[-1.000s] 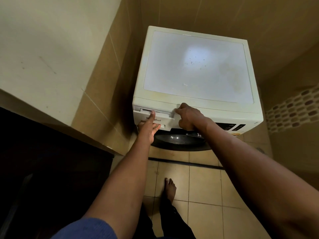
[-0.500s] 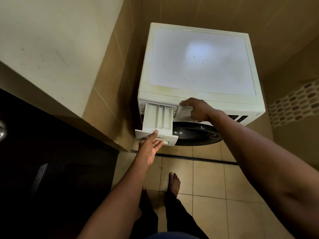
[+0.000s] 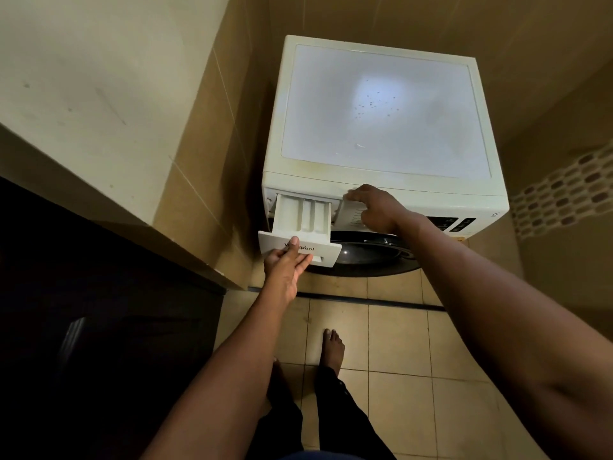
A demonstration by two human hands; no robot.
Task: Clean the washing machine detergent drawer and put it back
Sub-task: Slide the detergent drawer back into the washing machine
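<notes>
Drawer's slid nearly free of the washing machine: left hand grips its front, right hand braces alongside, grasping nothing.

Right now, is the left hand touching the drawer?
Touching. The head view shows the left hand pinching the drawer: the thumb lies on its front panel and the fingers are under the lower edge, with no gap.

The detergent drawer juts from the washing machine front's left end — round door below-right.
</notes>
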